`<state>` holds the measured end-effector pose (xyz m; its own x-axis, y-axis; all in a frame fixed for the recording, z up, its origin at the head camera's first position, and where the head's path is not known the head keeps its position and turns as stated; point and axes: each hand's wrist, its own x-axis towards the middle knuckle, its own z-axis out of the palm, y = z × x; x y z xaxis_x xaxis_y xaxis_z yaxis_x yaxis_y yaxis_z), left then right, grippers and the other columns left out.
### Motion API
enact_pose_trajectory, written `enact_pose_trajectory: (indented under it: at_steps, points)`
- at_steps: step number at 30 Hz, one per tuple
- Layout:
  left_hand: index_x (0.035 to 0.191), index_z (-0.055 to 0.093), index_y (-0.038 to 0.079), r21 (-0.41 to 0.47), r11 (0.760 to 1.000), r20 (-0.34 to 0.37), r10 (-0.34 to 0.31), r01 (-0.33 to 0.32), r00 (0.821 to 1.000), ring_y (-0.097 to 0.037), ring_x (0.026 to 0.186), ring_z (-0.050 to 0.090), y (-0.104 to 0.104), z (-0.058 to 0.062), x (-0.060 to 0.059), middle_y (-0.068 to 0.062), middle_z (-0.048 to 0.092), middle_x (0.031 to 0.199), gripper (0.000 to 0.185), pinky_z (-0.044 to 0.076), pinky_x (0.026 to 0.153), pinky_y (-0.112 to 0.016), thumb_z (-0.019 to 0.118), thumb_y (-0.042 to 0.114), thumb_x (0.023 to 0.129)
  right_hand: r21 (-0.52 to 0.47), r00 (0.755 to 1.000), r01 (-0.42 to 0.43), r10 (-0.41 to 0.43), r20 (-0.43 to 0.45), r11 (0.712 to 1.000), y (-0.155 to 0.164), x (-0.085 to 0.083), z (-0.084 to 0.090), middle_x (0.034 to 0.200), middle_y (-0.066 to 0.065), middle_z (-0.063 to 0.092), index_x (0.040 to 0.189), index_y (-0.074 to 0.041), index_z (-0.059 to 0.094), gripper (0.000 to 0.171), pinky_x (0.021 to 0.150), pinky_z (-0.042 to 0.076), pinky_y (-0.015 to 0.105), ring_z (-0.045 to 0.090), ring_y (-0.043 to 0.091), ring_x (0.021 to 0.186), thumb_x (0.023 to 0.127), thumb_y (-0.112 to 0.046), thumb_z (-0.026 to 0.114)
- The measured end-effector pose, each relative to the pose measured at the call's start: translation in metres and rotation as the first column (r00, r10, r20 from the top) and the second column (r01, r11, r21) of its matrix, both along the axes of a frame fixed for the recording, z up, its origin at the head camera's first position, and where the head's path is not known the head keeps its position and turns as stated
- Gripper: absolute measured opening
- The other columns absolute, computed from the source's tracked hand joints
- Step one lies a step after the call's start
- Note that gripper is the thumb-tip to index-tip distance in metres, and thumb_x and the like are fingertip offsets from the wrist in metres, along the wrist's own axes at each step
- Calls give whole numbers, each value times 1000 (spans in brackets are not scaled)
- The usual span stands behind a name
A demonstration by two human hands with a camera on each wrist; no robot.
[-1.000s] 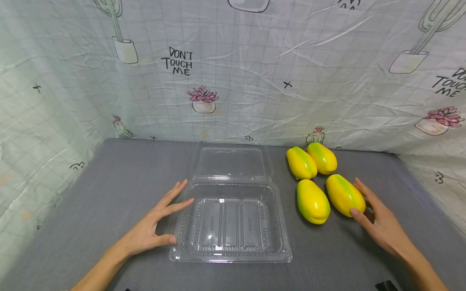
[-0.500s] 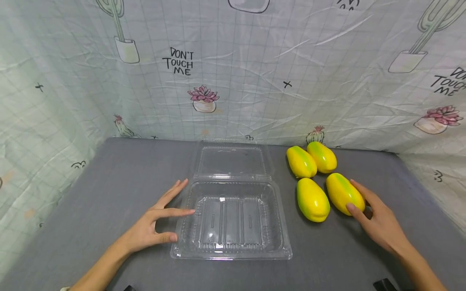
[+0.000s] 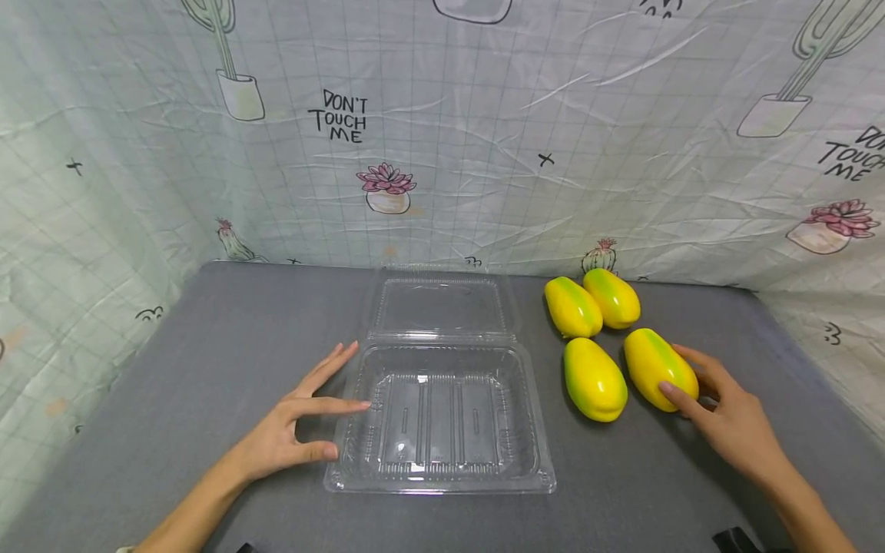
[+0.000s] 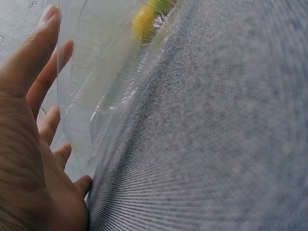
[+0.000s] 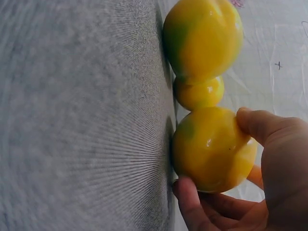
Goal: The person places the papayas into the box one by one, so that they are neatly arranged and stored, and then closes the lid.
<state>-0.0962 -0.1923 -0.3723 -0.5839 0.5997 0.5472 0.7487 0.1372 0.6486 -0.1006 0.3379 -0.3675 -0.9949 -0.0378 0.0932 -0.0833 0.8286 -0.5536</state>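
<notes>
My right hand (image 3: 733, 422) grips a yellow-green papaya (image 3: 660, 370) at the right, thumb on its upper near side and fingers round its right side. In the right wrist view the same papaya (image 5: 211, 147) sits close by the grey cloth between thumb and fingers. Left of it lies another papaya (image 3: 594, 380). A clear plastic clamshell box (image 3: 442, 485) stands in the middle, lid (image 3: 442, 307) laid back. At the box's left rim my left hand (image 3: 286, 430) is spread, its index finger reaching over the edge; in the left wrist view its fingers (image 4: 43, 79) lie along the clear wall.
Two more papayas (image 3: 573, 307) lie side by side behind the gripped one, near the back edge. A printed curtain (image 3: 470, 153) hangs behind and along both sides of the grey cloth-covered table (image 3: 256, 330). A black object (image 3: 736, 540) shows at the bottom right.
My right hand has closed in on the papaya, which has shifted slightly right, away from the papaya beside it. The left index finger has lowered a little at the box's rim.
</notes>
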Motion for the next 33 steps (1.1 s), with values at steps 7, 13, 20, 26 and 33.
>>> enact_pose_trajectory:
  at_steps: [7, 13, 20, 26, 33]
  points:
    - [116, 61, 12, 4, 1000, -4, 1, -1, 1000, -48, 128, 4, 0, 0, -1, -31, 17, 139, 42, 8, 89, -68, 68, 27, 77, -31, 999, -14, 15, 29, 999, -1, -2, 1, 123, 27, 45, 142, -28, 17, 67, 64, 44, 49, 48, 45, 103, 87, -39, 54]
    - [115, 61, 13, 7, 1000, 24, 7, -8, 1000, -51, 126, 4, 1, -1, 1, -30, 16, 140, 42, 8, 82, -73, 68, 27, 77, -42, 1000, -29, 29, -5, 999, -1, 0, 5, 126, 28, 41, 141, -34, 13, 71, 62, 46, 37, 49, 45, 103, 86, -34, 57]
    - [115, 61, 12, 12, 1000, 0, 3, -3, 1000, -49, 127, 5, 1, -2, 1, -31, 17, 139, 41, 9, 87, -69, 68, 25, 77, -55, 999, -35, 32, -44, 998, -2, 2, 7, 125, 26, 42, 142, -29, 14, 73, 57, 43, 18, 50, 44, 101, 85, -30, 60]
    - [115, 61, 12, 7, 1000, -14, 4, -4, 1000, -47, 128, 6, 1, -2, 0, -31, 18, 139, 42, 9, 98, -54, 69, 22, 75, -67, 997, -11, 6, -71, 998, -4, 1, 6, 124, 24, 41, 142, -25, 15, 75, 58, 44, 17, 50, 42, 101, 84, -27, 62]
    - [115, 61, 12, 2, 1000, -9, 9, -9, 1000, -47, 128, 6, 0, -2, 0, -30, 18, 139, 43, 9, 99, -52, 70, 21, 74, -122, 991, -68, 53, -123, 990, -6, -1, 11, 127, 28, 36, 142, -22, 14, 77, 63, 41, 7, 47, 43, 104, 83, -19, 64]
